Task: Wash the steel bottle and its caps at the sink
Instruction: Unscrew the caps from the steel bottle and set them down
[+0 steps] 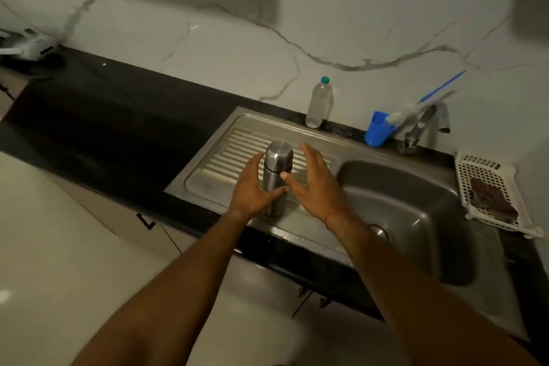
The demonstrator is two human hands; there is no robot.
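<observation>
Upright on the ribbed draining board (225,154), the capped steel bottle (277,163) stands near the sink's front edge, with black counter (104,116) to its left and the basin (416,202) to its right. The left hand (251,190) has straight fingers (255,162) along the bottle's left side and its thumb across the front. The right hand (318,184) is spread wide, thumb tip touching the bottle, holding nothing.

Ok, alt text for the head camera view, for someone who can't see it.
A person's left hand and right hand, fingers straight, flank a capped steel bottle upright on the sink's ribbed drainboard. A clear plastic bottle and blue cup stand behind.
</observation>
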